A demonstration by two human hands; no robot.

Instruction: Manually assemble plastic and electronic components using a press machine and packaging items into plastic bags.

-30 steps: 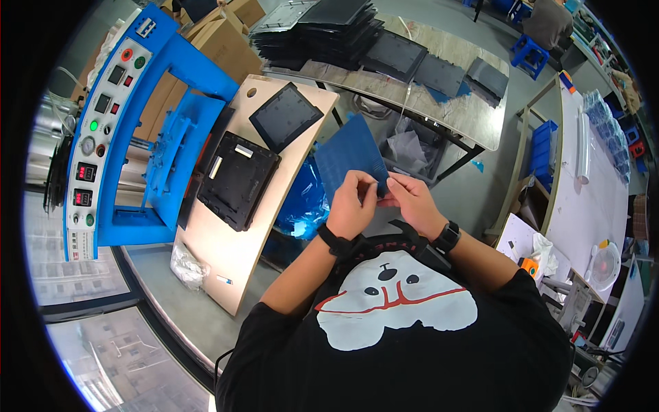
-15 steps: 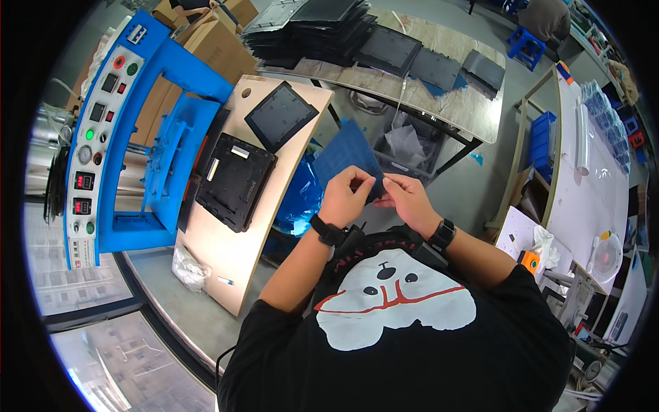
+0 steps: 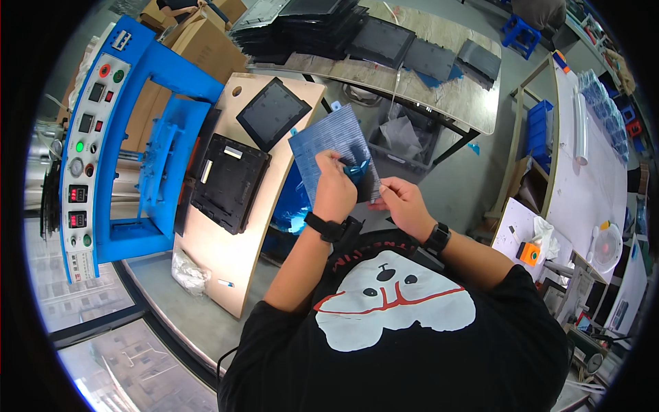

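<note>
A thin, finely lined blue-grey sheet (image 3: 336,134) is held up in front of me, with a small tab at its far edge. My right hand (image 3: 410,207) pinches its near right corner between thumb and fingers. Over the sheet, my left hand (image 3: 333,192) is closed on a crumpled piece of shiny blue film (image 3: 356,170), which seems to be partly pulled off the sheet. To the left, on a light wooden board, lie a black fixture (image 3: 230,182) with two pale strips and a flat black framed panel (image 3: 273,114).
A blue press (image 3: 120,237) with a control panel stands left. Blue film fills a bag (image 3: 291,202) beside the wooden board. Stacked black panels (image 3: 295,34) cover part of the far table (image 3: 473,113). Beneath that is a grey bin (image 3: 405,154); a white bench (image 3: 583,199) stands right.
My left hand has moved away from my right, pulling blue film loose across the sheet. The sheet has tilted, showing more of its lined, paler face.
</note>
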